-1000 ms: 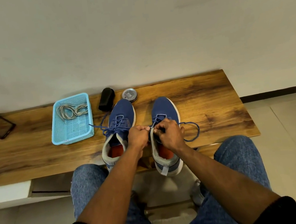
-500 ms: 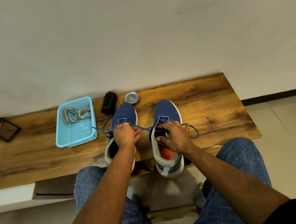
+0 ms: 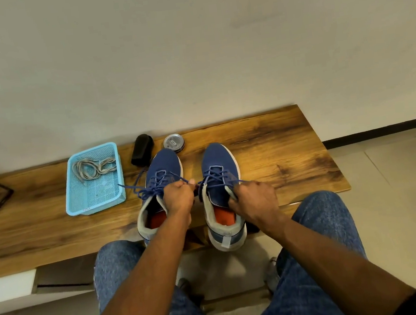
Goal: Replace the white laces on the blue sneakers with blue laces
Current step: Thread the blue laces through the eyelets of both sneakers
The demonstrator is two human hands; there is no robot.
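The left hand (image 3: 179, 196) pinches a blue lace (image 3: 214, 176) end; the right hand (image 3: 256, 200) grips the other at the right sneaker (image 3: 220, 192), mid-bench (image 3: 279, 148). At ten o'clock, white laces (image 3: 91, 167) fill a basket (image 3: 97, 206).

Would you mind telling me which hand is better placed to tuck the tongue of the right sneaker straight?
Right. The right hand already rests at the right sneaker's collar beside the tongue, while the left hand pinches a blue lace end between the shoes.
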